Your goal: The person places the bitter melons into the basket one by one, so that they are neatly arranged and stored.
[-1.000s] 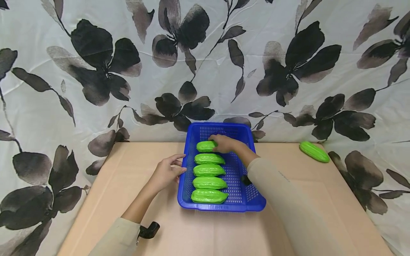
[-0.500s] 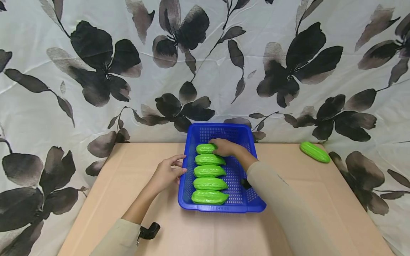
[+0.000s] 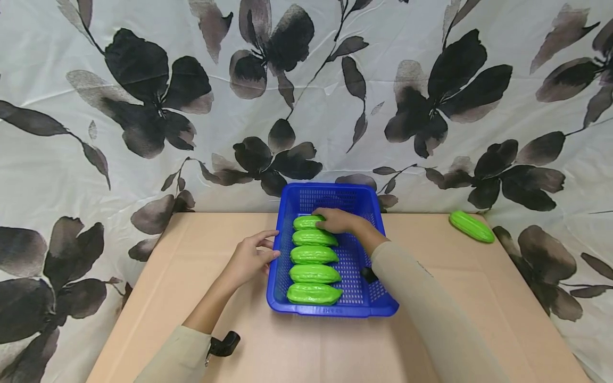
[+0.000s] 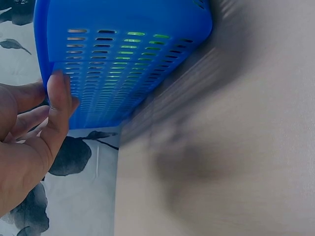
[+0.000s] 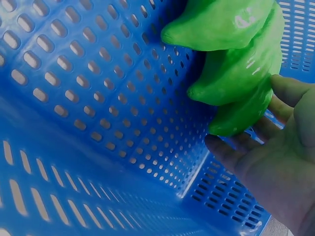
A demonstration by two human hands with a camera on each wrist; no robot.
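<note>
Several bright green bitter melons lie in a row across a blue perforated basket (image 3: 273, 298), tips pointing right. My right hand (image 3: 337, 221) reaches into the far end, thumb and fingers gripping the farthest bitter melon (image 3: 304, 222); its right part is hidden under the fingers. It sits right up against the neighbouring bitter melon (image 3: 313, 238). In the right wrist view my fingers (image 5: 231, 155) curl under that farthest melon, near the basket's end wall. My left hand (image 3: 246, 259) touches the basket's left rim from outside, with fingertips on the outer wall in the left wrist view.
One more bitter melon (image 3: 471, 227) lies on the far right of the light wooden table (image 3: 306, 351). Behind the table hangs a white cloth (image 3: 345, 122) with dark flowers, close behind the basket's far end. A black wrist camera (image 3: 224, 344) sits by the left sleeve.
My right hand has lowered the farthest bitter melon and brought it slightly nearer, up against the row. The left hand stays at the rim.
</note>
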